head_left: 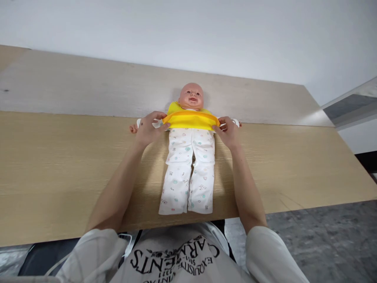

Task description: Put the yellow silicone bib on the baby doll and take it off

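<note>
A baby doll (192, 94) lies on its back on the table, head away from me, arms stretched out sideways. It wears white printed pants (188, 173) and white sleeves. Over its chest spreads a yellow bib (190, 121) with an orange lower edge that stands up like a pocket. My left hand (149, 127) pinches the bib's left corner between thumb and fingers, and my right hand (227, 131) pinches the right corner. Behind the hands, the doll's sleeves are partly hidden.
The wooden table (73, 165) reaches far to both sides, with a paler strip along the back. A white wall (188, 35) rises behind it. The table's front edge is close to my body, above a grey floor (321, 243). At lower left is a dark chair (47, 255).
</note>
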`<control>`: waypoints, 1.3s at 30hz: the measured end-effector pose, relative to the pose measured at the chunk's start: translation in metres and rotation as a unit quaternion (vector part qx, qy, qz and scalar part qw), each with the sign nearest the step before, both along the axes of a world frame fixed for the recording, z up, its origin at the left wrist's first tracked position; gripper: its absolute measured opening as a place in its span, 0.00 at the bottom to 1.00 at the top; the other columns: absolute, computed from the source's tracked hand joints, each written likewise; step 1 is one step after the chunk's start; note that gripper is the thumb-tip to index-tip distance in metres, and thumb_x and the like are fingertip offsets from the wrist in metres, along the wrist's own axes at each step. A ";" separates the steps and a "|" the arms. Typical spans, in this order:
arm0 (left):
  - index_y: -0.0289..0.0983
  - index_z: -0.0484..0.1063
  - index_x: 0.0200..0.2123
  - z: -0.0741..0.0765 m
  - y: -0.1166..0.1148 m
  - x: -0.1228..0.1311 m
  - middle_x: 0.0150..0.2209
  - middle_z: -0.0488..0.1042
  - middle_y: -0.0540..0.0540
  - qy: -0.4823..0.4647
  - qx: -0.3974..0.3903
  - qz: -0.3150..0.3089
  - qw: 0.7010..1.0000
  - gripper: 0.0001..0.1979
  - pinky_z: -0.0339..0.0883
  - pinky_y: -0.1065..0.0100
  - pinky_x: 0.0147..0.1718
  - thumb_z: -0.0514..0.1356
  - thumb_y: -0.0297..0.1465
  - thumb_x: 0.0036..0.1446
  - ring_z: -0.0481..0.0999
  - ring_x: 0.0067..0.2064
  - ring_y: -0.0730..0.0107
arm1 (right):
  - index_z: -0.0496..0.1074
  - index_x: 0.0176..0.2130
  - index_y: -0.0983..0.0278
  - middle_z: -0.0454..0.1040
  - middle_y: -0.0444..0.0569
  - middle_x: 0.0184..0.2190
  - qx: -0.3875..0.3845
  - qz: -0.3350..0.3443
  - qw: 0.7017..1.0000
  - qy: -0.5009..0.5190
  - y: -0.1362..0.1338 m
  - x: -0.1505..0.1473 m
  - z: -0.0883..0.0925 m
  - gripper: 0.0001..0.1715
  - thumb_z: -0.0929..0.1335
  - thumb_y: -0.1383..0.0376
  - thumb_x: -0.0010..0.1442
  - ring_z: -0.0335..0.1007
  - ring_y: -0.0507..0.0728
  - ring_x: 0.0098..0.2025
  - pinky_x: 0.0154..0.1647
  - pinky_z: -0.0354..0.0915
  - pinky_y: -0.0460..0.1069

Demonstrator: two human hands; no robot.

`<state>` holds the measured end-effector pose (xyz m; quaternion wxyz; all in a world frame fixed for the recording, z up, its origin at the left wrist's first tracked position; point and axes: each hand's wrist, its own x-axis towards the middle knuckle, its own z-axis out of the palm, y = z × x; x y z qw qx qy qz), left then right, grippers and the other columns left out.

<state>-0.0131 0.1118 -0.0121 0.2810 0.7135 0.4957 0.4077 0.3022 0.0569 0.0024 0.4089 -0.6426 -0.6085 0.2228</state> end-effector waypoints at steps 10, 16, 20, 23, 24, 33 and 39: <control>0.40 0.73 0.48 0.004 -0.003 0.002 0.51 0.77 0.44 0.000 -0.004 -0.013 1.000 0.25 0.71 0.57 0.54 0.66 0.45 0.49 0.76 0.52 0.58 | 0.69 0.53 0.65 0.74 0.53 0.50 0.006 0.013 1.000 -0.020 -0.001 0.000 0.001 0.29 0.67 0.53 0.57 0.73 0.51 0.34 0.36 0.70 0.47; 0.40 0.70 0.53 0.004 -0.004 0.004 0.55 0.74 0.42 0.008 -0.004 -0.016 1.000 0.31 0.69 0.56 0.57 0.66 0.48 0.48 0.74 0.55 0.56 | 0.66 0.60 0.64 0.72 0.53 0.55 -0.011 0.026 0.999 -0.020 -0.003 -0.001 0.003 0.38 0.69 0.49 0.56 0.76 0.52 0.36 0.35 0.70 0.45; 0.42 0.67 0.58 0.001 -0.003 0.004 0.60 0.70 0.41 0.006 0.010 -0.018 1.000 0.36 0.68 0.53 0.58 0.67 0.49 0.47 0.71 0.59 0.54 | 0.60 0.65 0.63 0.66 0.54 0.62 -0.025 0.029 0.999 0.008 -0.004 -0.003 0.005 0.44 0.70 0.50 0.55 0.77 0.55 0.40 0.34 0.71 0.45; 0.43 0.64 0.61 -0.002 -0.001 0.003 0.63 0.67 0.39 -0.006 0.024 -0.021 0.999 0.41 0.68 0.51 0.57 0.68 0.51 0.45 0.69 0.62 0.50 | 0.56 0.68 0.63 0.58 0.56 0.67 -0.019 0.034 0.999 0.030 -0.005 -0.004 0.005 0.49 0.71 0.49 0.54 0.77 0.55 0.43 0.31 0.70 0.45; 0.44 0.64 0.61 -0.003 -0.001 0.003 0.63 0.66 0.38 -0.008 0.028 -0.024 0.999 0.43 0.69 0.51 0.57 0.68 0.52 0.44 0.68 0.62 0.49 | 0.55 0.68 0.63 0.56 0.57 0.68 -0.016 0.037 0.999 0.036 -0.005 -0.004 0.005 0.51 0.71 0.49 0.54 0.77 0.56 0.44 0.31 0.71 0.44; 0.44 0.59 0.64 -0.004 -0.001 0.003 0.65 0.62 0.36 -0.018 0.025 -0.035 0.999 0.48 0.68 0.52 0.58 0.68 0.56 0.43 0.65 0.65 0.48 | 0.50 0.70 0.60 0.53 0.57 0.69 -0.026 0.059 0.995 0.081 -0.005 -0.005 0.003 0.55 0.73 0.49 0.52 0.76 0.54 0.42 0.35 0.74 0.46; 0.42 0.61 0.62 0.008 -0.004 0.005 0.51 0.76 0.38 -0.110 -0.063 -0.050 0.991 0.42 0.73 0.52 0.52 0.66 0.51 0.46 0.77 0.53 0.53 | 0.51 0.68 0.59 0.67 0.56 0.60 -0.072 0.084 0.974 0.197 -0.009 -0.012 0.015 0.58 0.74 0.45 0.47 0.67 0.46 0.24 0.27 0.73 0.48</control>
